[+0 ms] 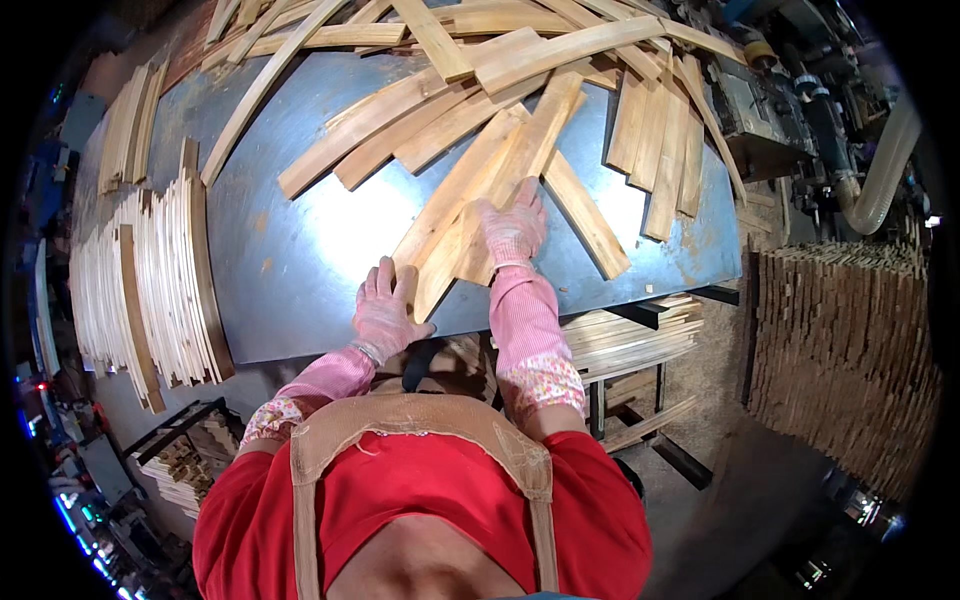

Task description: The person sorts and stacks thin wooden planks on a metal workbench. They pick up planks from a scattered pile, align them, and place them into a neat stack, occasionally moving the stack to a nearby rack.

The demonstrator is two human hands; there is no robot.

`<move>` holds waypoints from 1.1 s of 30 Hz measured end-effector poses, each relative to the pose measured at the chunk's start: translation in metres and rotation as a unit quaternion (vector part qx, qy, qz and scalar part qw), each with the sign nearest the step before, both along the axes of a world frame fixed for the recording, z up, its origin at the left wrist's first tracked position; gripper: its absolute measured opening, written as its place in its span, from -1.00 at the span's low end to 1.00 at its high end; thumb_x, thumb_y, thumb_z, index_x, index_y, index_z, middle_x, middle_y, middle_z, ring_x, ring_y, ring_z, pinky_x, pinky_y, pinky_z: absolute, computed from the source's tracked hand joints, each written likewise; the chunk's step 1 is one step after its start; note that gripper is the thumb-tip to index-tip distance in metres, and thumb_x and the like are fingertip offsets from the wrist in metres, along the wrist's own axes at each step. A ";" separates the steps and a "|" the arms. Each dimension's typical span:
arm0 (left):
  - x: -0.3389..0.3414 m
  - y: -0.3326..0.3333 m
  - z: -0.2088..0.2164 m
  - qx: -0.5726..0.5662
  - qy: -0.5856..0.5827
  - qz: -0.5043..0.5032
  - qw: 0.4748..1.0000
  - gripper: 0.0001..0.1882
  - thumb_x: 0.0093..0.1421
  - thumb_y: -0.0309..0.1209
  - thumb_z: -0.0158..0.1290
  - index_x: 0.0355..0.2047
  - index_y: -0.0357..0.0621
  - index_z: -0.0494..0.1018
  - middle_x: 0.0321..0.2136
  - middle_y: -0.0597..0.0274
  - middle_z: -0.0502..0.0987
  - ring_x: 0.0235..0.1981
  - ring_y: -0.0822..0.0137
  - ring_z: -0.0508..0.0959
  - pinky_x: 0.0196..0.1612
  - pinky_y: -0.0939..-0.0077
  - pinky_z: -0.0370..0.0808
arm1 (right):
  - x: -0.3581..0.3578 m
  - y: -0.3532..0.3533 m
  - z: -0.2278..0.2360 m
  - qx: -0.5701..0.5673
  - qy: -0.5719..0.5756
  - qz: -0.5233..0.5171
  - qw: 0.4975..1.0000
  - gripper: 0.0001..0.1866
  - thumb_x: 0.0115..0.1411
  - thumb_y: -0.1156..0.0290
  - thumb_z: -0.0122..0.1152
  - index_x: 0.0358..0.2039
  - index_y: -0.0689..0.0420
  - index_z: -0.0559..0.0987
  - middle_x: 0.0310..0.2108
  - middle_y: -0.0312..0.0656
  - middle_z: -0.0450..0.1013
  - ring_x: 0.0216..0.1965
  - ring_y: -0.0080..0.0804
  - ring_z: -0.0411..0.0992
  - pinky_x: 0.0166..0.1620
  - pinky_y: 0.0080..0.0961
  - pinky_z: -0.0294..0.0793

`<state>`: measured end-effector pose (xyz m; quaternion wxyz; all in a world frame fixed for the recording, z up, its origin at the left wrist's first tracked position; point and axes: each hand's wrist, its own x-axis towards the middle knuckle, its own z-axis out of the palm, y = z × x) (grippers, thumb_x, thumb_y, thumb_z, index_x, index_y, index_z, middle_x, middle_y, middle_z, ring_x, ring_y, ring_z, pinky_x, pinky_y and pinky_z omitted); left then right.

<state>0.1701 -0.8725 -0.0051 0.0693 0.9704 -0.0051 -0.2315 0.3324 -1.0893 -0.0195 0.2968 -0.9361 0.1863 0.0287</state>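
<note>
Several pale wooden boards (450, 225) lie slanted and overlapping near the front edge of the metal table (270, 290). My left hand (388, 308), in a thin light glove, has its fingers spread beside the near left ends of these boards, its fingertips at their edge. Farther right, my gloved right hand (514, 228) rests with fingers stretched out on the top of the same boards. The palms face down, so their undersides are hidden. Another single board (586, 215) slants away just to the right of my right hand.
Loose boards (430, 120) fan out across the far side. A tight row of boards (150, 280) stands at the left, and more boards (655, 140) lie at the right. A tall wood stack (840, 350) stands right of the table, below machinery with a hose (885, 170).
</note>
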 end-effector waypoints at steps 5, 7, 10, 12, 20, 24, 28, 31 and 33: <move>-0.010 0.072 0.015 -0.034 0.032 -0.006 0.999 0.22 -0.13 0.11 0.45 0.52 0.14 0.17 0.53 -0.14 0.00 0.49 -0.31 0.13 0.51 -0.17 0.10 | -0.028 -0.025 -0.057 0.376 -0.082 -0.172 0.907 -0.15 0.25 0.41 0.36 0.47 0.32 0.20 -0.10 -0.02 0.62 -0.18 -0.20 0.63 -0.10 -0.36 0.66; -0.026 0.109 0.026 -0.069 0.056 -0.009 0.996 0.20 -0.13 0.07 0.43 0.53 0.15 0.19 0.54 -0.17 -0.01 0.47 -0.37 0.16 0.52 -0.14 0.13 | -0.058 -0.027 -0.058 0.501 -0.094 -0.214 0.833 -0.27 0.29 0.50 0.26 0.45 0.34 0.28 -0.09 -0.04 0.62 -0.21 -0.26 0.64 -0.13 -0.41 0.67; -0.040 0.159 0.062 -0.191 0.100 0.008 0.976 0.17 -0.07 -0.05 0.41 0.55 0.04 0.16 0.55 -0.18 0.02 0.49 -0.33 0.18 0.53 -0.02 0.17 | -0.106 -0.011 -0.001 0.601 -0.094 -0.202 0.767 -0.40 0.34 0.50 0.19 0.38 0.35 0.42 -0.01 0.02 0.62 -0.15 -0.23 0.65 -0.08 -0.36 0.69; -0.053 0.199 0.068 -0.418 0.162 0.087 0.890 0.15 -0.05 -0.15 0.38 0.56 -0.05 0.14 0.53 -0.13 0.07 0.49 -0.20 0.21 0.51 0.08 0.21 | -0.126 0.012 0.041 0.575 -0.089 -0.138 0.802 -0.48 0.37 0.48 0.14 0.32 0.36 0.49 0.03 0.05 0.62 -0.11 -0.23 0.66 -0.06 -0.34 0.70; -0.073 0.286 0.085 -0.845 0.326 0.264 0.330 0.22 -0.07 -0.18 0.44 0.55 -0.29 0.10 0.32 -0.31 0.39 0.22 -0.10 0.52 0.32 0.10 0.49 | -0.117 0.151 0.104 0.637 -0.170 -0.019 0.751 -0.46 0.40 0.40 0.09 0.35 0.33 0.45 0.13 -0.02 0.57 0.03 -0.22 0.60 0.06 -0.32 0.69; -0.049 0.291 0.030 -0.901 0.369 0.228 0.008 0.06 0.06 -0.15 0.24 0.49 -0.46 0.14 0.36 -0.40 0.38 0.32 -0.24 0.48 0.41 -0.06 0.43 | -0.109 0.269 0.025 0.734 0.002 -0.060 0.676 -0.44 0.44 0.07 0.28 0.25 0.22 0.52 0.10 -0.09 0.56 0.12 -0.22 0.54 0.28 -0.29 0.51; -0.035 0.303 0.005 -0.842 0.234 0.403 0.271 -0.14 0.15 -0.21 0.29 0.40 -0.37 0.34 0.19 -0.18 0.61 0.09 -0.07 0.69 0.23 0.00 0.62 | -0.112 0.300 -0.034 0.734 0.267 -0.080 0.619 -0.32 0.41 -0.17 0.26 0.26 0.13 0.49 0.03 0.01 0.57 -0.11 -0.02 0.64 -0.13 0.03 0.74; -0.038 0.329 0.004 -0.758 0.207 0.358 0.505 -0.23 0.17 -0.19 0.35 0.31 -0.38 0.44 0.05 -0.06 0.69 -0.07 0.06 0.75 0.10 0.20 0.69 | -0.107 0.303 -0.032 0.769 0.282 -0.014 0.574 -0.31 0.42 -0.02 0.31 0.37 0.16 0.41 0.20 0.03 0.53 0.11 0.05 0.58 0.16 0.12 0.65; -0.038 0.340 -0.007 -0.757 0.227 0.384 0.477 -0.19 0.15 -0.24 0.41 0.34 -0.34 0.41 0.05 -0.01 0.68 -0.04 0.11 0.74 0.10 0.24 0.68 | -0.097 0.305 -0.040 0.770 0.274 -0.049 0.574 -0.33 0.44 0.08 0.32 0.40 0.18 0.40 0.30 0.01 0.48 0.24 0.02 0.50 0.34 0.06 0.50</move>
